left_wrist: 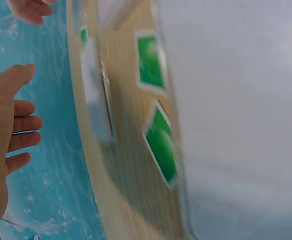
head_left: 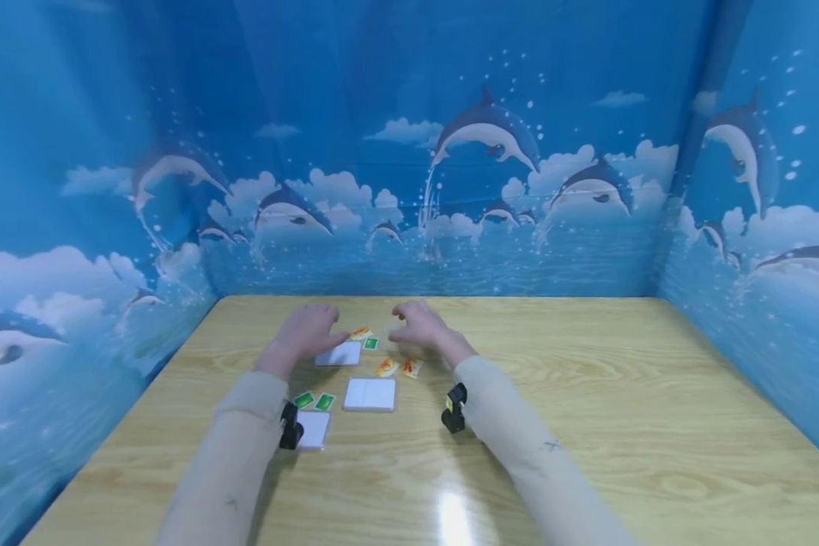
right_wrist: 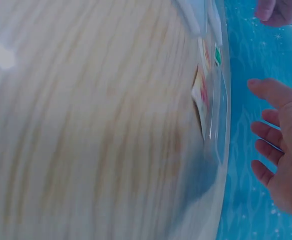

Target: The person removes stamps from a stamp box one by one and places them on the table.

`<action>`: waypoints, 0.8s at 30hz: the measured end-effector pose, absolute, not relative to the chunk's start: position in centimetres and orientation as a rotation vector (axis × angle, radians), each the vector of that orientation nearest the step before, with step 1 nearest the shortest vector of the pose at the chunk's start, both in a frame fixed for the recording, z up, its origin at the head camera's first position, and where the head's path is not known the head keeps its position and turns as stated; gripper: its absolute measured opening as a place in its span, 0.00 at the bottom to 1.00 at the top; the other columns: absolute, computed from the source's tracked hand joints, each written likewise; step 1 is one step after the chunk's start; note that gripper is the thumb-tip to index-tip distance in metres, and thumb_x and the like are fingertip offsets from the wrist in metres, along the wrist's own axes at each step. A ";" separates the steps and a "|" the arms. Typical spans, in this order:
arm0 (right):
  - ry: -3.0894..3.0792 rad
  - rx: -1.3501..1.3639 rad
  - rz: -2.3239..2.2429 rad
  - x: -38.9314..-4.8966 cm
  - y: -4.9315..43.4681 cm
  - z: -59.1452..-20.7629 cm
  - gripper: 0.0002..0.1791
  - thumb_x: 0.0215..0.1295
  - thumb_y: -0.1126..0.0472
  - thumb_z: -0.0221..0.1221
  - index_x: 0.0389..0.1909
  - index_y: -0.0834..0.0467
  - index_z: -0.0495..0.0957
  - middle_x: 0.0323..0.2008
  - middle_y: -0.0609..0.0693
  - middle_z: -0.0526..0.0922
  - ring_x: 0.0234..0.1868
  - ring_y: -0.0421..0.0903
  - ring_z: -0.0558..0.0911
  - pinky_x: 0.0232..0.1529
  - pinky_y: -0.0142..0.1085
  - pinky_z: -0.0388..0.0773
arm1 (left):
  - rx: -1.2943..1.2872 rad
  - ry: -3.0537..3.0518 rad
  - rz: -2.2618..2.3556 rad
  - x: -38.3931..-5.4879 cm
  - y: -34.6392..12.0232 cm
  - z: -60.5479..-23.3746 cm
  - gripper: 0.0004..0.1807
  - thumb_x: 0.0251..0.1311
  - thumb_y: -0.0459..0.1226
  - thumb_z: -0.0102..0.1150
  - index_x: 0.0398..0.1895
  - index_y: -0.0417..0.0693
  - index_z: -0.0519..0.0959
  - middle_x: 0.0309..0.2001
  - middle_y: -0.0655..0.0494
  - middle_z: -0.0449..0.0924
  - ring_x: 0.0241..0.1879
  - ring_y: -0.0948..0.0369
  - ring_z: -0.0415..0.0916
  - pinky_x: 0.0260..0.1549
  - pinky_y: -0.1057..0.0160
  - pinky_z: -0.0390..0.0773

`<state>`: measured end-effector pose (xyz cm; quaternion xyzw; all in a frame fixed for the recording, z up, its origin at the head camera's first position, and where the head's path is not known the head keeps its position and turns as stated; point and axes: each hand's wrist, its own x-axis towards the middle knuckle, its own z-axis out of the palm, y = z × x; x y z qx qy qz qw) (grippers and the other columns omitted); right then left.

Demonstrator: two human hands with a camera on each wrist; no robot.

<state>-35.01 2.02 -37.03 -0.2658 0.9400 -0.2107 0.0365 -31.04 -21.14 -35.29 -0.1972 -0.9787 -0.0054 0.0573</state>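
My left hand (head_left: 305, 331) hovers at the far left of the group of cards, its fingers loosely bent and holding nothing. Across from it is my right hand (head_left: 422, 326), likewise with relaxed fingers and nothing in them. Between the hands lie an orange picture card (head_left: 361, 333) and a small green card (head_left: 371, 343). Below the left hand is a flat white rectangular piece (head_left: 341, 353). Two orange picture cards, one (head_left: 386, 367) beside the other (head_left: 412, 368), lie nearer me. The right wrist view shows a clear plastic piece (right_wrist: 216, 115) near the right hand.
A second white rectangle (head_left: 370, 395) lies mid-table. Left of it are two green cards, one (head_left: 303, 400) next to another (head_left: 324, 402), and a third white rectangle (head_left: 313, 429) partly behind the left wrist camera. A blue dolphin curtain (head_left: 450, 152) encloses the wooden table (head_left: 621, 425).
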 end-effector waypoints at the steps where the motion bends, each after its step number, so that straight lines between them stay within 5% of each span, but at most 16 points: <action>1: 2.902 -0.832 -0.598 -35.0 2.3 -37.0 0.30 0.58 0.51 0.62 0.59 0.61 0.70 0.53 0.54 0.74 0.55 0.50 0.68 0.56 0.44 0.66 | -0.595 -2.962 -0.009 -31.1 -20.8 -35.1 0.22 0.59 0.51 0.56 0.39 0.39 0.77 0.33 0.49 0.77 0.32 0.54 0.74 0.34 0.55 0.76; 9: 2.970 -0.871 -0.286 -34.9 4.1 -36.8 0.35 0.54 0.45 0.64 0.60 0.59 0.69 0.59 0.54 0.70 0.60 0.51 0.65 0.61 0.47 0.61 | -0.640 -3.024 0.078 -31.9 -17.5 -35.0 0.29 0.56 0.56 0.56 0.48 0.40 0.75 0.42 0.46 0.78 0.43 0.50 0.75 0.45 0.52 0.75; 15: 2.978 -0.858 -0.083 -35.0 4.6 -37.0 0.37 0.53 0.42 0.62 0.61 0.57 0.68 0.59 0.54 0.69 0.60 0.51 0.65 0.62 0.47 0.60 | -0.737 -3.038 0.104 -32.2 -15.6 -35.6 0.36 0.56 0.56 0.56 0.57 0.37 0.70 0.54 0.41 0.72 0.57 0.46 0.66 0.60 0.46 0.60; 24: 2.957 -0.864 0.052 -35.2 4.8 -37.5 0.39 0.52 0.40 0.60 0.63 0.56 0.67 0.60 0.54 0.68 0.61 0.52 0.65 0.62 0.50 0.58 | -0.773 -3.085 0.142 -32.9 -14.0 -36.8 0.37 0.55 0.57 0.56 0.59 0.37 0.68 0.58 0.41 0.69 0.60 0.46 0.62 0.63 0.47 0.56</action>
